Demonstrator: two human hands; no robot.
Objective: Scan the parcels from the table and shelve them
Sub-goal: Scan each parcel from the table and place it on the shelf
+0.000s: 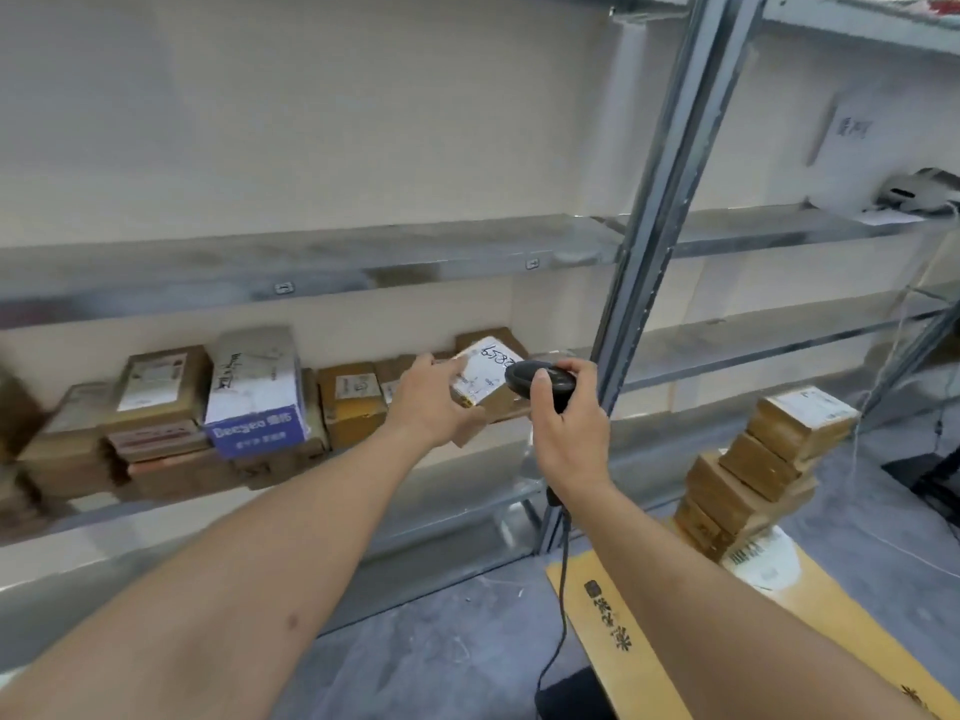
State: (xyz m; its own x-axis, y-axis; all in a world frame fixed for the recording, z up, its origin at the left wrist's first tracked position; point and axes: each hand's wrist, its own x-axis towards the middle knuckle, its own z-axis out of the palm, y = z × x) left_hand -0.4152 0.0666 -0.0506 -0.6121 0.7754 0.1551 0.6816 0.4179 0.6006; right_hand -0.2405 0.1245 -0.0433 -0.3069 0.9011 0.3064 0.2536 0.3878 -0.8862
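Observation:
My left hand (428,402) grips a small brown parcel (480,379) with a white label and handwritten digits, held at the right end of the middle shelf (467,462). Close beside it on the right, my right hand (563,407) is shut on a black barcode scanner (540,380) whose head points at the label. The scanner's black cable (562,589) hangs down to the floor. A row of shelved parcels (171,407), brown boxes and one blue-and-white box (254,402), fills the shelf to the left.
A leaning stack of brown parcels (753,459) stands at the right on a flat cardboard sheet (623,631). A grey metal upright (670,200) divides two shelf bays. The upper shelf (311,262) holds nothing on the left; a white device (919,192) sits on it far right.

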